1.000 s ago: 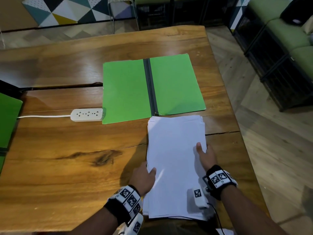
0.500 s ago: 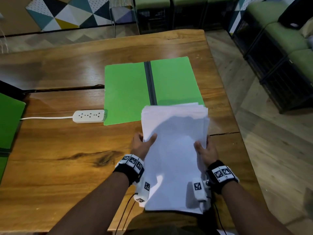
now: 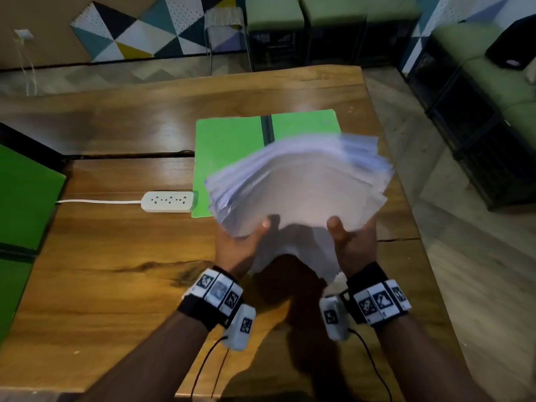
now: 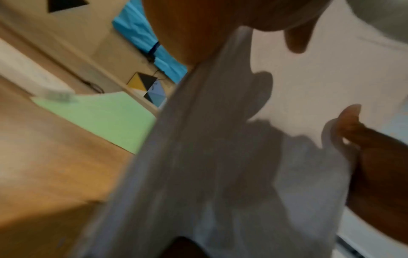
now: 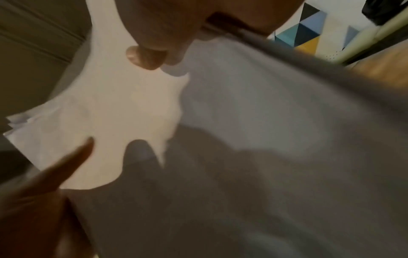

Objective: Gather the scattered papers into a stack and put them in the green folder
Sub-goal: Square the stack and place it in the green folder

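A thick stack of white papers (image 3: pixel 301 187) is lifted off the table and tilted up, its far end blurred and hanging over the near right part of the open green folder (image 3: pixel 232 152). My left hand (image 3: pixel 243 245) grips the stack's left edge, thumb on top. My right hand (image 3: pixel 351 242) grips its right edge, thumb on top as well. In the left wrist view the stack (image 4: pixel 220 139) fills the frame, with the folder (image 4: pixel 99 118) behind it. The right wrist view shows the papers (image 5: pixel 243 113) and my right thumb, while the fingers under the sheets stay hidden.
A white power strip (image 3: pixel 168 201) with its cord lies just left of the folder. Another green folder (image 3: pixel 26 198) lies at the table's left edge. The wooden table (image 3: pixel 101 285) ends close on the right, with green seats (image 3: pixel 493 82) beyond.
The stack has come up off the table and moved forward over the folder, its far end tilting upward. Both hands shifted from resting on the sheets to gripping the stack's sides.
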Demonstrator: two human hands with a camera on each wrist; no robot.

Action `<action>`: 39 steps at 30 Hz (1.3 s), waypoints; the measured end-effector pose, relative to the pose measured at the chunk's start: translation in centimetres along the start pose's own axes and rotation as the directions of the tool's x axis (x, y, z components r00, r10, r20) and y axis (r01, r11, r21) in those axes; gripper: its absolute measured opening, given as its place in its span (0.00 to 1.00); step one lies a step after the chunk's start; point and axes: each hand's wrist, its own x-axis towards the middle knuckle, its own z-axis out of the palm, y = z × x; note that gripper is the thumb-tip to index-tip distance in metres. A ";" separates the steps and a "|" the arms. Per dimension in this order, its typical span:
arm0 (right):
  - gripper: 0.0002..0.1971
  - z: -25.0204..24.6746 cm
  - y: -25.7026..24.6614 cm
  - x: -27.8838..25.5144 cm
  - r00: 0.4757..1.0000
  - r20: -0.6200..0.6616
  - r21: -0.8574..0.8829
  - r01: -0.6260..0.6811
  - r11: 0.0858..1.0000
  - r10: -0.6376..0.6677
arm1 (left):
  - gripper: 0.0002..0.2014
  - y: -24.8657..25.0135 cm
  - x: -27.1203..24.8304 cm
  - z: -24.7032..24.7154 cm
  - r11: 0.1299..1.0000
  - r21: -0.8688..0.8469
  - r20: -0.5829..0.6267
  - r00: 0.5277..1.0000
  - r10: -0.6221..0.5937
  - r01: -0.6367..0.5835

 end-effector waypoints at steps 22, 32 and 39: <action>0.45 -2.3 -6.1 4.7 0.764 0.050 -0.310 0.624 0.718 -0.643 | 0.43 4.5 5.8 -1.2 0.642 0.155 0.065 0.657 0.751 -0.750; 0.21 -2.6 -6.2 6.5 0.598 0.118 -0.371 0.767 0.523 -0.793 | 0.16 5.6 7.2 -0.9 0.583 0.083 0.167 0.588 0.791 -0.808; 0.14 -1.3 -6.4 6.2 0.567 -0.055 -0.229 0.794 0.563 -0.822 | 0.16 5.5 7.4 -0.6 0.574 0.082 0.169 0.579 0.798 -0.815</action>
